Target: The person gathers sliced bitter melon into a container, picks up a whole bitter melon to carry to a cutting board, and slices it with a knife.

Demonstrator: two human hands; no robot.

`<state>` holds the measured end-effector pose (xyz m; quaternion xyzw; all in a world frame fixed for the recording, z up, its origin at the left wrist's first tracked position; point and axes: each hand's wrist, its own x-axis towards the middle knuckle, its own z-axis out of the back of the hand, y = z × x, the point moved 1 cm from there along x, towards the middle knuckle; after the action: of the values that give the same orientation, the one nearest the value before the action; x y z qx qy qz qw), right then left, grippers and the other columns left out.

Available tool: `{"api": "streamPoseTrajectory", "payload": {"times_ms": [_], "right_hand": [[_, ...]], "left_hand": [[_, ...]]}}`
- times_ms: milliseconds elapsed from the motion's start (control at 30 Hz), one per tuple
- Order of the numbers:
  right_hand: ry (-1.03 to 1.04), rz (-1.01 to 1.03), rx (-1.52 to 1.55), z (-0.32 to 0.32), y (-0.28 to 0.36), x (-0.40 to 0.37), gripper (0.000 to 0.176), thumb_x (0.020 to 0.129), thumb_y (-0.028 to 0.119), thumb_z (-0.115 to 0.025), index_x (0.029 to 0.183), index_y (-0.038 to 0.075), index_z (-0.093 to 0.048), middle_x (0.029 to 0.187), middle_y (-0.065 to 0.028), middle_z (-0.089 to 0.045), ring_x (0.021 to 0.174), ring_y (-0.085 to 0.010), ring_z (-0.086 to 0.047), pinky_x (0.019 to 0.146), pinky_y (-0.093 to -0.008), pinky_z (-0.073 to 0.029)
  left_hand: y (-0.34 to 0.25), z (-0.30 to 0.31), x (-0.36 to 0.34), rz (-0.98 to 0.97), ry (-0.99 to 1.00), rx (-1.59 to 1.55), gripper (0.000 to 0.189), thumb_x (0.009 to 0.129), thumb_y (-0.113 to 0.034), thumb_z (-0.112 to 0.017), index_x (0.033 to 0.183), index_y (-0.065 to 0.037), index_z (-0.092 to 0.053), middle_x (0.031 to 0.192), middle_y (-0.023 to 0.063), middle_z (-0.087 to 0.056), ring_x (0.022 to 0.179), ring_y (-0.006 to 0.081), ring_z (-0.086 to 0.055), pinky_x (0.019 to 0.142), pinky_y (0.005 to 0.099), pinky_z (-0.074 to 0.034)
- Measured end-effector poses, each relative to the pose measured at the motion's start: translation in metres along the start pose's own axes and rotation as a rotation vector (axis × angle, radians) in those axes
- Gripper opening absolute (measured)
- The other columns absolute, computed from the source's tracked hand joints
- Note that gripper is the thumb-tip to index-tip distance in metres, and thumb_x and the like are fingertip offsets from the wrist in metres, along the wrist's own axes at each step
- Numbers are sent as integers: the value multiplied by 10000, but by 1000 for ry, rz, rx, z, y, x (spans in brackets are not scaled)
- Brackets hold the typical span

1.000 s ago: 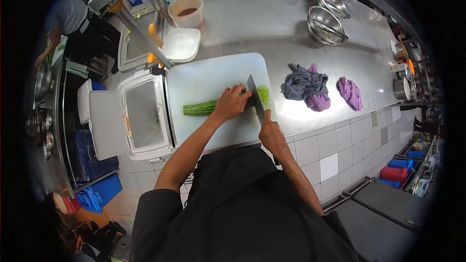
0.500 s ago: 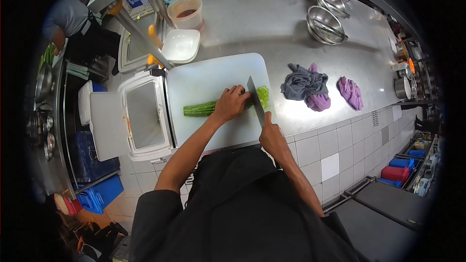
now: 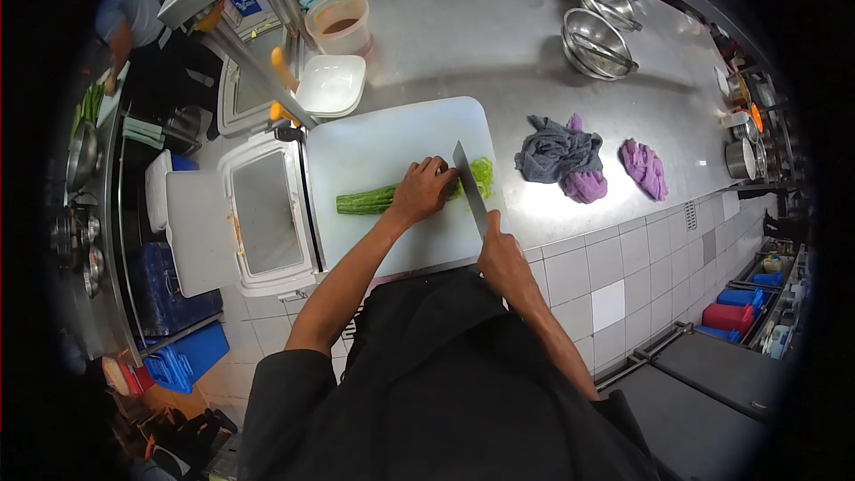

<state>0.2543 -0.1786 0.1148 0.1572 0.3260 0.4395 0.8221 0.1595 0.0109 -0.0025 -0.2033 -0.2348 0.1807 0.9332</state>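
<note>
Green vegetable [image 3: 363,201]: was held down by the curled left hand [image 3: 425,189].
Knife [image 3: 468,183]: was gripped in the closed right hand [image 3: 505,260].

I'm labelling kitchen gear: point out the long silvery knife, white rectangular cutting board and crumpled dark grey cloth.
Long silvery knife [image 3: 470,189]: head view, mid-blade.
White rectangular cutting board [image 3: 392,140]: head view, bare upper surface.
Crumpled dark grey cloth [image 3: 557,151]: head view, middle of its folds.

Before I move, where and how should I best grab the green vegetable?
Grip the green vegetable by its left end, probably from above: it lies sideways on the cutting board, that end projects past the left hand, and the knife is at its right.
</note>
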Motion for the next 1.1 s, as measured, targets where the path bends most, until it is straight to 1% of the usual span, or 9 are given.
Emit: {"api": "streamPoseTrajectory", "payload": {"times_ms": [100,200,300,500,600,767,833,900,1100], "right_hand": [[-9,35,15,-2,-2,-8,360,898,-49,-490,1215,-60,-319,721,-393,-601,746,-593,-613,658,-648,-446],[-122,156,13,-53,-37,31,403,868,-70,-509,1219,-69,-311,706,-382,-599,744,-586,-619,658,-642,-460],[-101,77,8,-44,-26,28,437,849,-82,-513,1234,-83,-307,697,-371,-600,750,-580,-625,666,-639,-478],[-93,97,-11,-49,-31,31,422,855,-77,-503,1232,-73,-313,709,-384,-601,765,-590,-620,684,-648,-482],[-65,88,-6,-26,-12,15,401,860,-74,-496,1216,-58,-314,723,-397,-600,768,-601,-610,696,-659,-467],[10,-7,10,0,10,-10,379,868,-69,-486,1208,-56,-317,733,-401,-601,764,-608,-602,695,-664,-448],[22,-19,14,-13,3,3,371,873,-67,-481,1206,-58,-318,734,-400,-601,760,-610,-599,690,-663,-443],[-74,71,16,-50,-24,28,362,883,-63,-475,1205,-61,-310,727,-400,-596,749,-613,-596,680,-666,-443],[-42,22,37,-24,-11,22,375,894,-55,-495,1214,-62,-300,715,-390,-599,747,-600,-604,673,-661,-448]], "left_hand": [[1,-1,-1,5,2,-38,229,873,-98,-637,1099,-113,-676,1019,76,-598,975,269,-616,781,430,-470],[1,-2,-2,1,-27,-22,196,880,-99,-642,1073,-109,-675,1005,75,-603,971,270,-618,782,427,-472],[-1,0,0,18,-27,-55,151,877,-77,-643,1028,-83,-653,1012,99,-603,961,301,-618,802,440,-492],[-1,3,-3,2,-47,-118,138,874,-70,-662,1012,-65,-656,996,109,-599,954,314,-625,830,442,-530],[0,4,-3,-41,-49,-26,144,875,-97,-663,1019,-98,-665,972,86,-593,907,286,-622,809,415,-526],[0,1,-5,-16,-51,-71,179,860,-92,-662,1039,-104,-667,973,89,-586,909,285,-616,809,409,-520],[3,1,-4,-8,-47,-68,191,854,-88,-659,1043,-107,-667,978,89,-586,914,284,-614,810,412,-518],[2,2,-3,-44,-64,-29,205,842,-81,-657,1045,-107,-670,985,88,-587,925,285,-609,809,419,-514],[7,-2,-5,-53,-67,-66,198,843,-78,-657,1038,-109,-672,985,86,-588,934,282,-606,817,410,-509]]}}
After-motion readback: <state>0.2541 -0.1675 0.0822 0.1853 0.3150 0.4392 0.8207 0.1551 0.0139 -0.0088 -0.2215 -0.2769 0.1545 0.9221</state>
